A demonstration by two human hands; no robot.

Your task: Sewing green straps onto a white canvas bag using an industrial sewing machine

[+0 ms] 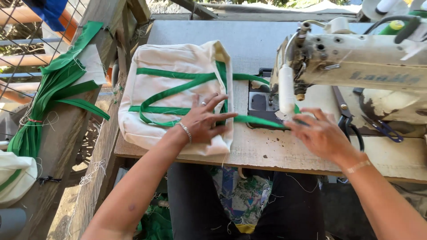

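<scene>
A cream canvas bag [171,60] with green strap trim lies on the wooden sewing table [267,151]. My left hand [205,120] rests flat on the bag's near right corner, fingers spread over the green strap. A green strap [258,120] runs from the bag to under the needle of the worn cream sewing machine [356,58]. My right hand [318,133] lies flat, fingers apart, on the table beside the needle, pressing on the strap's end.
A bundle of green straps [58,89] hangs over a wooden rail at left. Black-handled scissors [349,122] lie on the table right of my right hand. Thread cones [391,26] stand behind the machine. More cream fabric [13,173] sits at lower left.
</scene>
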